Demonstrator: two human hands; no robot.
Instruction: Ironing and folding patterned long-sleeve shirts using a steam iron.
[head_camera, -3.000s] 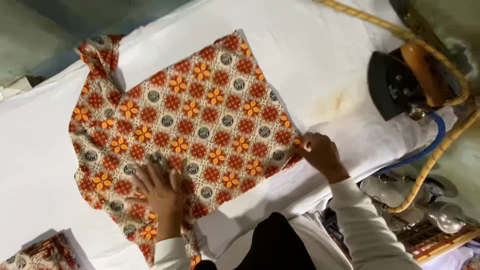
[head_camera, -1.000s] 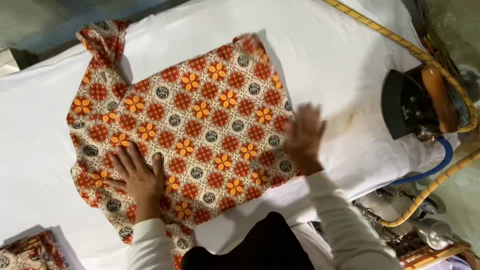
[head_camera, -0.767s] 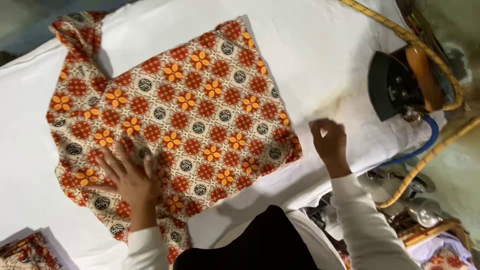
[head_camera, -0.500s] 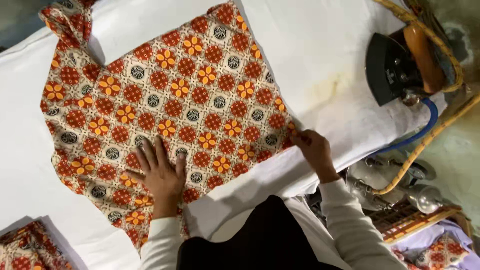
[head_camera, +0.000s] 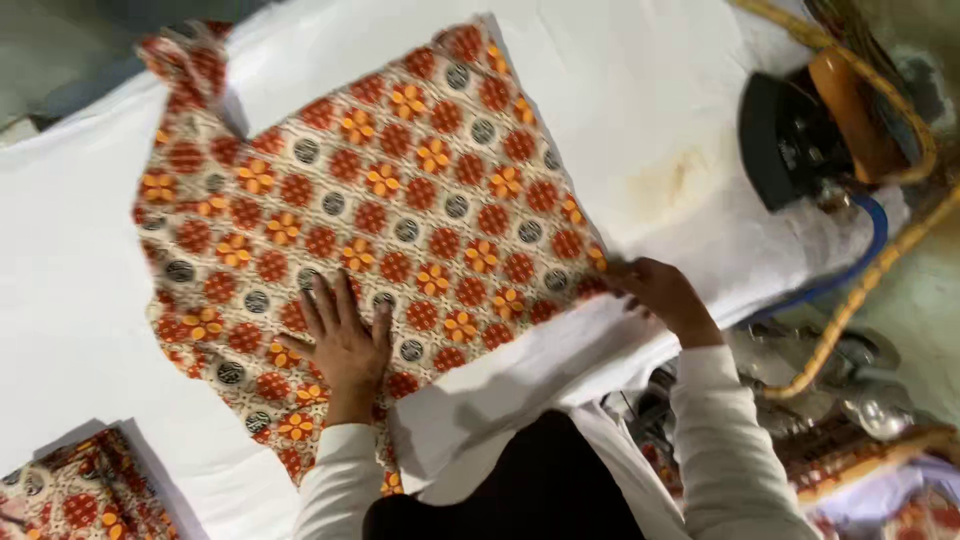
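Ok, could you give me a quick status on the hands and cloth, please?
Left hand flat on patterned cloth. Right hand pinching its corner. Iron parked aside, clear.

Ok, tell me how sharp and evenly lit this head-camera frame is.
Head view: slight motion blur softens everything, most at the right edge around the iron and yellow hose; the patterned cloth stays readable; the white pad is bright but not blown out; the left hand casts only a soft shadow; the right hand is blurred.
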